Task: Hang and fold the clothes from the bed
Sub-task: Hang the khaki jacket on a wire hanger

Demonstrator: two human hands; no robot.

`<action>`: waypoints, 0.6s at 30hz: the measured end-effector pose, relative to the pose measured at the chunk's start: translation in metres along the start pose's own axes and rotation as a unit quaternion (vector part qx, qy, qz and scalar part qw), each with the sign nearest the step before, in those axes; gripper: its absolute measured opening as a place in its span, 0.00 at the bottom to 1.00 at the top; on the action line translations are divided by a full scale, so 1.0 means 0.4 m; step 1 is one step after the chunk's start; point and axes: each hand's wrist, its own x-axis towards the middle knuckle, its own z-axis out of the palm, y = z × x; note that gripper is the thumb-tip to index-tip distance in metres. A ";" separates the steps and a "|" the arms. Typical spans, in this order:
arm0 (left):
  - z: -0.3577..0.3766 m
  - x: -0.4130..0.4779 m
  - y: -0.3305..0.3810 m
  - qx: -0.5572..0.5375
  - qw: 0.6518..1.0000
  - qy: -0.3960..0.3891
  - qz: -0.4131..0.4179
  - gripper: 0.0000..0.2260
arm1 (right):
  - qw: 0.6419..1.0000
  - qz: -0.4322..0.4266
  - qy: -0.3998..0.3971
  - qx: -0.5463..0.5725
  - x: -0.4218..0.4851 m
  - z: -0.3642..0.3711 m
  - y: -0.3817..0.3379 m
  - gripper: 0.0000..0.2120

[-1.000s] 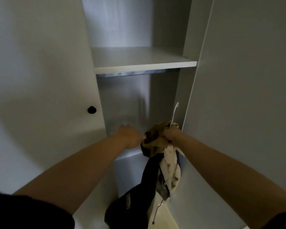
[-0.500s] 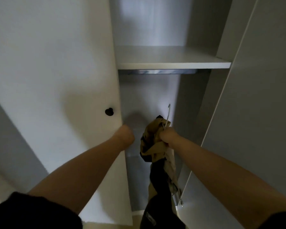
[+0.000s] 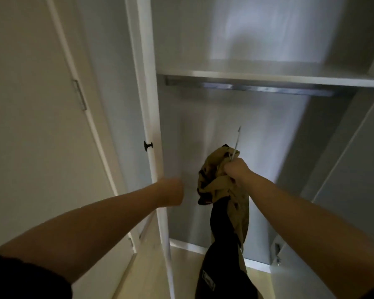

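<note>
Wardrobe door [image 3: 148, 117] is being swung wider; the left hand [image 3: 173, 192] grip cannot be told. Clothes [image 3: 216, 182] and hanger [image 3: 236, 143] are being clutched by the right hand [image 3: 235, 169], probably for hooking onto the rail [image 3: 246, 87].

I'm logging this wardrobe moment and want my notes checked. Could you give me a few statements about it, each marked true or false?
1. The right hand grips a bundle of clothes together with a hanger. True.
2. The hanger's hook is over the rail. False: it points up in the air, below the rail.
3. The left hand also holds the clothes. False: it is apart from them, by the edge of the open door.
4. The door carries a black knob. True.
5. The rail sits above the shelf. False: it runs just under the shelf.
</note>
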 end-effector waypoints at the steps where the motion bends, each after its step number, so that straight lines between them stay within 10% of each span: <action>1: 0.024 -0.025 -0.028 0.005 1.000 -0.005 -0.004 0.11 | 1.000 -0.004 -0.011 0.006 -0.003 0.024 -0.002 0.10; 5: 0.097 -0.145 -0.151 0.330 0.935 -0.005 0.127 0.10 | 0.997 0.014 -0.065 0.037 -0.056 0.100 -0.019 0.23; 11: 0.136 -0.214 -0.255 0.319 0.945 0.043 0.065 0.10 | 0.986 0.036 -0.122 0.107 -0.084 0.204 -0.073 0.19; 15: 0.139 -0.221 -0.290 0.193 0.978 0.077 -0.024 0.11 | 0.976 0.040 -0.153 0.148 -0.092 0.251 -0.111 0.19; 18: 0.119 -0.203 -0.282 -0.112 0.975 0.149 -0.121 0.12 | 0.968 0.055 -0.157 0.187 -0.094 0.264 -0.124 0.21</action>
